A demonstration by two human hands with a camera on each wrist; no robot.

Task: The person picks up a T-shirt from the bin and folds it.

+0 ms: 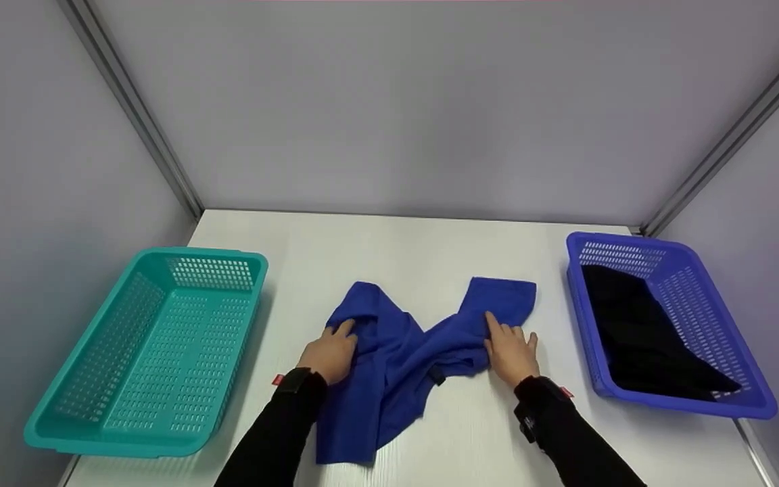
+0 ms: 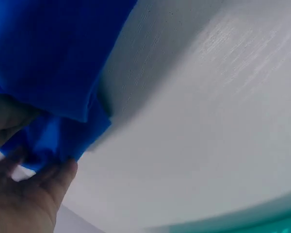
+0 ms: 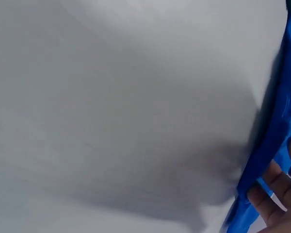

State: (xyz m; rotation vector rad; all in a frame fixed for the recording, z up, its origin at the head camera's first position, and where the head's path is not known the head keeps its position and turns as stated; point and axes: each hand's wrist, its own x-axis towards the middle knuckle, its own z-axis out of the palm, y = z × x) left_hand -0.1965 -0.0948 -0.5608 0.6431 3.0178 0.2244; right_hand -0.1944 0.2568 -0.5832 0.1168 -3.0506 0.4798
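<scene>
Garment point(image 1: 389, 358) lies crumpled on the table point(image 1: 416, 247), long axis slanting near-left to far-right; left hand point(image 1: 331, 353) touches its left edge, whether pinching I cannot tell; right hand point(image 1: 512, 353), spread, touches its right.

- folds are hiding most of the blue cloth point(image 1: 352, 426), so I'm not figuring out what garment it is
- a little dark bit point(image 1: 436, 375) is poking out at its edge, too small to tell
- left hand point(image 1: 330, 356): cloth is covering part of its fingers, and its wrist cam is chopping it off
- right hand point(image 1: 512, 355): its wrist cam is cropping it hard, so the grip's looking unreadable
- teal basket point(image 2: 252, 224) is showing as a blurry strip in the left wrist view
- black fabric point(image 1: 636, 338) is covering much of the purple basket's floor point(image 1: 619, 256)
</scene>
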